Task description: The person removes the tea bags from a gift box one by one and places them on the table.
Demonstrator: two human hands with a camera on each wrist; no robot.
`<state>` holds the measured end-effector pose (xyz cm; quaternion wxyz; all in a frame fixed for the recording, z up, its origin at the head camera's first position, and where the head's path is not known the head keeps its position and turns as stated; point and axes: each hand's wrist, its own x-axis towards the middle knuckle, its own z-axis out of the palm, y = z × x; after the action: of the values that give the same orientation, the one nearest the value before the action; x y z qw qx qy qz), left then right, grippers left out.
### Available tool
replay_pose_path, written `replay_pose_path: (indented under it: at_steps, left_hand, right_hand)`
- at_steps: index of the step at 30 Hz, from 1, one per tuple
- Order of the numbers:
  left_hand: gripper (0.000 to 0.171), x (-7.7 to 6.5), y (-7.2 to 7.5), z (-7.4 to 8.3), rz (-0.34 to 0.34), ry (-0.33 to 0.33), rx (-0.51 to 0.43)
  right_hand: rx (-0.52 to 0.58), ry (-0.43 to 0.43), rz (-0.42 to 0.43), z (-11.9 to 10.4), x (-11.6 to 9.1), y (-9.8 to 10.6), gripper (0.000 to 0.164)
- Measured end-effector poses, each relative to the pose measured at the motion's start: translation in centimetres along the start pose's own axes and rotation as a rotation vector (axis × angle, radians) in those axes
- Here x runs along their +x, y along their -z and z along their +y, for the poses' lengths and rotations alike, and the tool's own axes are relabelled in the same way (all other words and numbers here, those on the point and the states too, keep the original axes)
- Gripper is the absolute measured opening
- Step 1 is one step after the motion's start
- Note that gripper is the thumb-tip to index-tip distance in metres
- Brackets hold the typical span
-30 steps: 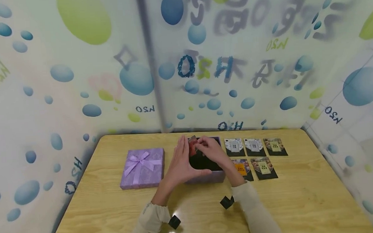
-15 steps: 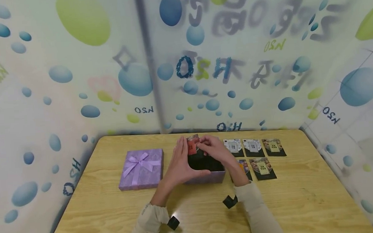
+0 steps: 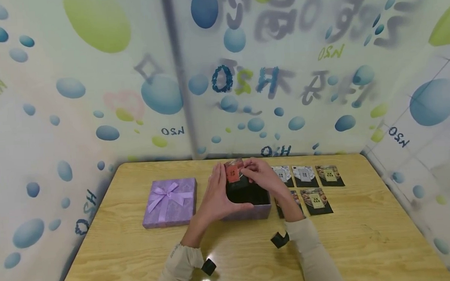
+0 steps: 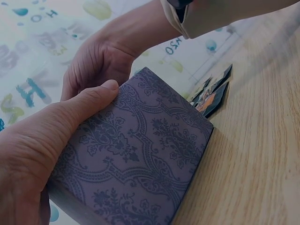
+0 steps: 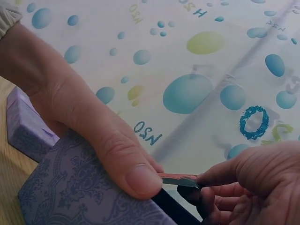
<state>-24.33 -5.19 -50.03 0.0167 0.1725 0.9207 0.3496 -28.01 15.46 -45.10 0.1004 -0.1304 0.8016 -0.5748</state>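
A purple patterned box [image 3: 248, 213] without a lid stands at the table's middle, its inside dark. My left hand [image 3: 217, 200] holds it at the left side, fingers along that side and thumb over the front rim. In the left wrist view the thumb lies on the upper edge of the box's front wall [image 4: 140, 140]. My right hand [image 3: 263, 176] pinches a flat red-and-black packet [image 3: 233, 173] by its right edge, tilted above the back of the box. From the right wrist view only the packet's thin edge [image 5: 180, 179] shows, between both hands.
Left of the box lies a purple lid [image 3: 171, 202] with a ribbon bow. Several flat packets, such as one with a yellow label [image 3: 316, 201], lie in two rows at the right, one partly behind my right forearm. A printed curtain [image 3: 131, 98] hangs behind the table.
My right hand has drawn the red-and-black packet upward and slightly right, so more of its face shows above the box. My left hand stays on the box.
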Motion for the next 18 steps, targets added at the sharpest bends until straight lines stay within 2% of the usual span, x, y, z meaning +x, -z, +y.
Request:
replay_pose_path:
  at_steps: [18]
  left_hand:
    - [0.153, 0.2, -0.1, 0.0, 0.017, 0.004, 0.002]
  right_hand:
    - [0.029, -0.021, 0.034, 0.4, -0.2, 1.6, 0.022]
